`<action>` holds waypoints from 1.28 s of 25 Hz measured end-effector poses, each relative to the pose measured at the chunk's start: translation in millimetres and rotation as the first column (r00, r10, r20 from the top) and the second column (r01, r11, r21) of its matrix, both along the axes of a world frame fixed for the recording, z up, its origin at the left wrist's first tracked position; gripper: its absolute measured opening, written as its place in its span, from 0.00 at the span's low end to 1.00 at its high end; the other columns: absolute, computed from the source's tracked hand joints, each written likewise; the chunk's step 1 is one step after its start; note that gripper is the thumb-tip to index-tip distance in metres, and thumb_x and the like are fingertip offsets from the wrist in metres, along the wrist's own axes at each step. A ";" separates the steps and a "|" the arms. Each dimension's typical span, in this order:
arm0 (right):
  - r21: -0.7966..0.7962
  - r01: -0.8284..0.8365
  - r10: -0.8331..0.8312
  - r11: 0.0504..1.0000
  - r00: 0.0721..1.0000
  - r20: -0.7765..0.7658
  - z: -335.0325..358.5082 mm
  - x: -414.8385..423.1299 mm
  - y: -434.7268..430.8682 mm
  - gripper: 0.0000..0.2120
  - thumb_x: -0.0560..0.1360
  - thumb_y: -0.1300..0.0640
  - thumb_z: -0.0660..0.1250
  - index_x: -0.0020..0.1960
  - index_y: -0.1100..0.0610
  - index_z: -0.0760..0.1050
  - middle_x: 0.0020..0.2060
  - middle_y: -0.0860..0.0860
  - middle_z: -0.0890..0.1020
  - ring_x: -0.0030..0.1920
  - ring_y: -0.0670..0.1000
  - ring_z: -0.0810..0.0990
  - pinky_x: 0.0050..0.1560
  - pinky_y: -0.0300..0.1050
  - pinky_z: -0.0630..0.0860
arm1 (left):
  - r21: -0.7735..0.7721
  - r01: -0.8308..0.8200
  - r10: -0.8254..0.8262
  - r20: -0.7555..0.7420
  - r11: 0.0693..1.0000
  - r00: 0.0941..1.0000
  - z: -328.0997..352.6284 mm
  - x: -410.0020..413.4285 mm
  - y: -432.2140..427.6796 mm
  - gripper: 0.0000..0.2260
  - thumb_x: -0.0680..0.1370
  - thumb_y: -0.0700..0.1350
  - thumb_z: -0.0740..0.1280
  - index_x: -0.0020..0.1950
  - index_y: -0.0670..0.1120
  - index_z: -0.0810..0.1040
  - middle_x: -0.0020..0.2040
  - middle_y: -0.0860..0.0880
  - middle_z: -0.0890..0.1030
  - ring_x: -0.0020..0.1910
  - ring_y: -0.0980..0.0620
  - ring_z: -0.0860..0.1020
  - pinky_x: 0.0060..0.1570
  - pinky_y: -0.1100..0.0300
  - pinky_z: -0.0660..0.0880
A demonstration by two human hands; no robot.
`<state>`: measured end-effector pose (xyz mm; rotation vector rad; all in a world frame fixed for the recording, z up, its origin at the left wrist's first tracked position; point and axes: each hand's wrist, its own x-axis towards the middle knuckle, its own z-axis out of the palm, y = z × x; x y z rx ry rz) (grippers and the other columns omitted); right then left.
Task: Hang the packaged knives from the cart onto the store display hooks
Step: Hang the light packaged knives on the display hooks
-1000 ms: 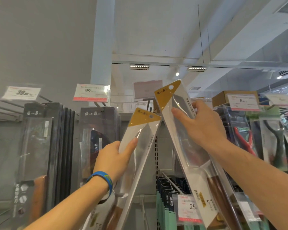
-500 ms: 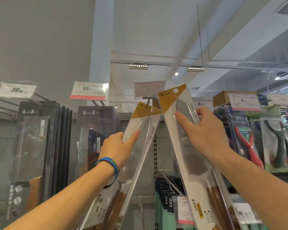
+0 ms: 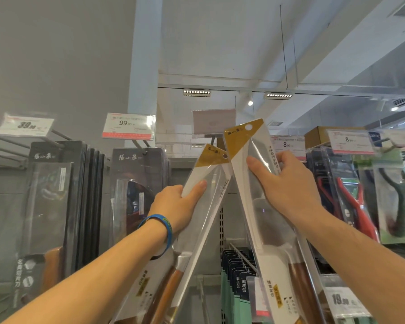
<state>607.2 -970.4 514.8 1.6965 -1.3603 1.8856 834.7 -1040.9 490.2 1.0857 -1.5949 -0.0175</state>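
left hand grips left knife pack; right hand grips right knife pack, centre frame; risk: tilted hang-holes miss hook.

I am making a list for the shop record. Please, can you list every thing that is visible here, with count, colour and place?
knife packs in hand: 2, clear with gold tops, centre, leaning together.
black boxed knives: several, black, hung at left.
price tags: several, white with red edge, above hooks; readable ones show 39, 99, 8, 19.
red-handled tools: some, clear packs, right.
teal packs: a row, teal and dark, lower centre.
ceiling lamps: 2 strips, white.
wristband: 1, blue, left wrist.
left hand: holds left pack.
right hand: holds right pack.
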 end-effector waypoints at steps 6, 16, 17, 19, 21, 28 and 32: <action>0.007 -0.008 0.008 1.000 1.000 -0.014 4.1 -0.4 4.9 0.26 0.71 0.26 0.63 0.57 0.45 0.70 0.45 0.40 0.79 0.45 0.46 0.81 0.45 0.52 0.82 | 0.056 -0.008 0.013 -0.087 0.998 0.996 2.7 6.6 -8.2 0.32 0.74 0.73 0.59 0.40 0.43 0.80 0.36 0.45 0.82 0.35 0.48 0.80 0.34 0.57 0.74; 0.008 -0.041 0.041 0.999 0.999 -0.013 -2.4 7.7 0.6 0.27 0.71 0.26 0.63 0.57 0.47 0.72 0.46 0.42 0.80 0.45 0.45 0.81 0.47 0.53 0.81 | 0.103 0.025 -0.020 -0.058 0.994 0.998 -9.7 -3.3 -25.9 0.30 0.76 0.73 0.55 0.43 0.47 0.79 0.39 0.48 0.82 0.39 0.49 0.81 0.41 0.53 0.79; 0.007 -0.054 0.054 0.999 0.998 -0.014 -2.4 9.2 -0.5 0.26 0.72 0.26 0.63 0.56 0.46 0.72 0.46 0.41 0.80 0.45 0.45 0.80 0.47 0.52 0.81 | 0.167 0.042 -0.033 -0.058 0.985 0.998 -8.6 -6.4 -29.1 0.30 0.76 0.72 0.54 0.46 0.46 0.79 0.41 0.48 0.81 0.40 0.49 0.80 0.40 0.55 0.77; 0.021 -0.085 0.086 0.996 0.996 -0.013 -2.3 11.4 -1.2 0.27 0.72 0.27 0.63 0.57 0.47 0.72 0.47 0.41 0.80 0.45 0.43 0.79 0.44 0.46 0.79 | 0.317 0.051 -0.045 -0.026 0.947 0.999 -2.6 -12.5 -29.9 0.31 0.78 0.70 0.53 0.54 0.44 0.79 0.46 0.48 0.81 0.43 0.50 0.79 0.40 0.56 0.73; 0.036 -0.099 0.100 0.994 0.995 -0.004 -4.8 12.3 -0.8 0.27 0.72 0.27 0.63 0.59 0.48 0.73 0.48 0.40 0.80 0.45 0.40 0.78 0.39 0.39 0.73 | 0.352 0.003 -0.016 0.034 0.936 0.999 9.2 -15.9 -27.1 0.30 0.80 0.67 0.56 0.63 0.41 0.77 0.55 0.43 0.81 0.51 0.44 0.80 0.50 0.52 0.77; 0.065 -0.120 0.118 0.991 0.993 0.024 -24.4 7.3 -0.9 0.23 0.72 0.29 0.64 0.53 0.46 0.74 0.43 0.42 0.81 0.41 0.42 0.80 0.38 0.43 0.75 | -0.346 0.313 -0.329 0.014 0.885 0.944 99.8 -8.0 44.3 0.20 0.75 0.59 0.72 0.65 0.57 0.75 0.55 0.61 0.79 0.53 0.63 0.78 0.43 0.73 0.74; 0.118 -0.164 0.161 0.979 0.986 0.039 -31.0 17.2 -4.1 0.25 0.73 0.30 0.65 0.56 0.49 0.74 0.45 0.43 0.81 0.42 0.43 0.80 0.36 0.39 0.72 | -0.414 0.126 0.013 0.317 0.902 0.948 134.3 -7.5 62.3 0.08 0.79 0.56 0.68 0.53 0.55 0.83 0.42 0.63 0.80 0.42 0.61 0.77 0.36 0.71 0.69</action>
